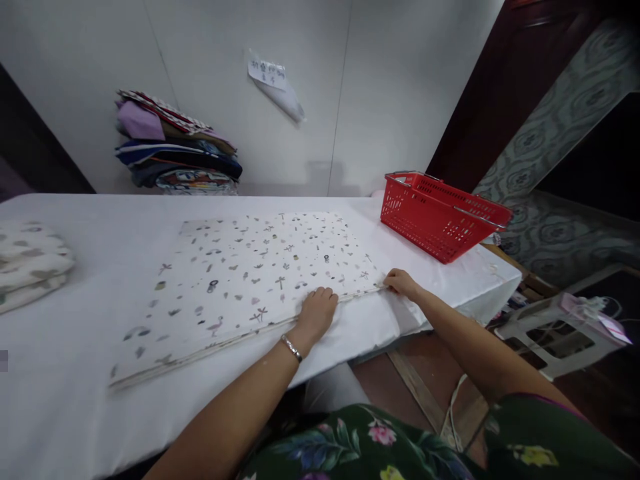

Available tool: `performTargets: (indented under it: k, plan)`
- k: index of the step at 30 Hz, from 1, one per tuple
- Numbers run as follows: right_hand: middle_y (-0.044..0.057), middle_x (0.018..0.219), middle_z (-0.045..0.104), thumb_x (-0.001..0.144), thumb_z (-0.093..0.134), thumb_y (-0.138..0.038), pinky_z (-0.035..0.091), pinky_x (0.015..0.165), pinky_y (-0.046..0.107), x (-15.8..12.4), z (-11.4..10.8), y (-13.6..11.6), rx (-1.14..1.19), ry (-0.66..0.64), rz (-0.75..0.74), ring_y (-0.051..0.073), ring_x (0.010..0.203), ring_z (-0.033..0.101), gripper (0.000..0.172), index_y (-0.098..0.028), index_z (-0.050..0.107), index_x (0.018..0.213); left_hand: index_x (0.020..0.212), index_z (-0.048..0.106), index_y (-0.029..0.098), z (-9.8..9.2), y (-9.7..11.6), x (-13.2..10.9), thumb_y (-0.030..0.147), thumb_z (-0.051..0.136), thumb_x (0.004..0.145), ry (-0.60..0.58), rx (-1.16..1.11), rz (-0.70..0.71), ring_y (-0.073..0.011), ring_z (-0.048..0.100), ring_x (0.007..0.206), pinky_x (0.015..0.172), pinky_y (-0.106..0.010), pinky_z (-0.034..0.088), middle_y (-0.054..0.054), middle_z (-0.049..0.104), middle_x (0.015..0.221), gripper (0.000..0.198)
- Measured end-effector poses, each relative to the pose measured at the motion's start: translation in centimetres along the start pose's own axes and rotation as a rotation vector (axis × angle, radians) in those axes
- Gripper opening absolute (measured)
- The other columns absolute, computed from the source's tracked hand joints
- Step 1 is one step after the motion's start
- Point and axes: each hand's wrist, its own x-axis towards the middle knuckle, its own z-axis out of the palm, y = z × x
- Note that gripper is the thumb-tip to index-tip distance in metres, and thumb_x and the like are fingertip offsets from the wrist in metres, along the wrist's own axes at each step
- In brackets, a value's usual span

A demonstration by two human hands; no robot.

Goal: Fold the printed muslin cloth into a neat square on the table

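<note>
A white cloth printed with small palm trees, rainbows and animals lies folded flat in layers on the table. My left hand, with a metal bracelet at the wrist, is closed over the cloth's near edge, right of its middle. Its thumb is hidden. At the near right corner, my right hand pinches the same cloth between thumb and fingers. The layered edge runs from there down to the near left corner.
The table has a white cover. A red plastic basket stands at its back right. Several folded fabrics are piled by the wall. More printed cloth sits at far left. A white stool stands to the right.
</note>
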Motion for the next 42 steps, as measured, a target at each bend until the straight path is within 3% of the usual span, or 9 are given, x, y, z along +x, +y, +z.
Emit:
performTargets:
  k: [7, 12, 14, 17, 19, 24, 30, 36, 42]
  plan:
    - [-0.001, 0.057, 0.058, 0.071, 0.053, -0.016, 0.035, 0.050, 0.021, -0.7, 0.1, 0.0, -0.284, 0.011, -0.053, 0.013, 0.054, 0.054, 0.006, -0.017, 0.055, 0.077, 0.090, 0.058, 0.017, 0.4, 0.0, -0.3, 0.012, 0.048, 0.086, 0.016, -0.004, 0.007, -0.0213, 0.050, 0.091, 0.076, -0.036, 0.041, -0.007, 0.057, 0.091, 0.012]
    - [0.011, 0.084, 0.066, 0.070, 0.056, -0.017, 0.043, 0.067, 0.032, -1.5, 0.0, -1.0, -0.500, 0.031, -0.117, 0.025, 0.080, 0.061, 0.020, -0.015, 0.059, 0.090, 0.089, 0.057, 0.017, 0.9, 0.0, -0.4, 0.011, 0.051, 0.085, 0.028, -0.020, -0.004, -0.0206, 0.050, 0.090, 0.077, -0.035, 0.042, -0.005, 0.058, 0.092, 0.009]
    - [0.016, 0.102, 0.064, 0.073, 0.054, -0.016, 0.044, 0.079, 0.038, -2.0, 0.5, -1.5, -0.584, 0.096, -0.255, 0.029, 0.098, 0.058, 0.029, -0.014, 0.059, 0.101, 0.089, 0.057, 0.017, 1.0, 0.0, -0.4, 0.011, 0.051, 0.085, 0.019, -0.021, -0.009, -0.0205, 0.050, 0.091, 0.077, -0.035, 0.042, -0.005, 0.058, 0.093, 0.009]
    - [0.019, 0.130, 0.051, 0.084, 0.045, -0.022, 0.037, 0.098, 0.043, -2.4, 2.1, -2.3, -0.613, 0.216, -0.673, 0.029, 0.122, 0.044, 0.039, -0.013, 0.054, 0.120, 0.089, 0.057, 0.017, 1.1, 0.1, -0.4, 0.012, 0.050, 0.086, 0.017, -0.020, -0.010, -0.0204, 0.050, 0.091, 0.078, -0.035, 0.041, -0.005, 0.059, 0.093, 0.009]
    - [0.017, 0.141, 0.041, 0.091, 0.039, -0.034, 0.032, 0.106, 0.045, -2.4, 3.4, -2.6, -0.565, 0.176, -0.856, 0.027, 0.133, 0.033, 0.047, -0.013, 0.046, 0.132, 0.089, 0.057, 0.017, 1.0, 0.2, -0.4, 0.013, 0.050, 0.087, 0.018, -0.021, -0.010, -0.0203, 0.051, 0.091, 0.078, -0.035, 0.041, -0.005, 0.059, 0.093, 0.009]
    - [0.010, 0.151, 0.024, 0.092, 0.027, -0.057, 0.020, 0.111, 0.049, -1.8, 5.5, -1.7, -0.659, -0.088, -0.681, 0.025, 0.139, 0.018, 0.065, -0.017, 0.035, 0.143, 0.090, 0.057, 0.017, 0.9, 0.3, -0.5, 0.015, 0.049, 0.088, 0.025, -0.032, -0.002, -0.0196, 0.050, 0.091, 0.077, -0.034, 0.041, -0.005, 0.059, 0.092, 0.008]
    - [0.007, 0.150, 0.024, 0.089, 0.024, -0.058, 0.020, 0.111, 0.050, 0.1, 6.4, 2.2, -0.727, -0.003, -0.731, 0.025, 0.139, 0.019, 0.067, -0.018, 0.036, 0.142, 0.087, 0.055, 0.016, 0.5, 0.7, -1.2, 0.016, 0.051, 0.085, 0.032, -0.010, 0.053, -0.0194, 0.049, 0.089, 0.073, -0.033, 0.039, -0.004, 0.057, 0.092, 0.004]
    - [0.005, 0.145, 0.038, 0.086, 0.025, -0.054, 0.032, 0.104, 0.054, 4.1, 7.2, 6.6, -0.718, 0.126, -1.011, 0.030, 0.135, 0.029, 0.060, -0.025, 0.055, 0.129, 0.086, 0.053, 0.014, -0.4, -0.7, -4.5, 0.016, 0.051, 0.083, 0.038, 0.092, 0.047, -0.0193, 0.049, 0.085, 0.067, -0.033, 0.038, -0.005, 0.055, 0.089, 0.004]
    - [0.001, 0.140, 0.045, 0.084, 0.031, -0.047, 0.033, 0.100, 0.060, 5.3, 7.1, 8.4, -0.710, 0.182, -1.256, 0.034, 0.134, 0.029, 0.046, -0.035, 0.068, 0.109, 0.085, 0.054, 0.017, -2.8, -4.6, -11.0, 0.020, 0.051, 0.087, 0.008, 0.161, -0.168, -0.0174, 0.049, 0.086, 0.074, -0.033, 0.039, -0.003, 0.057, 0.089, 0.005]
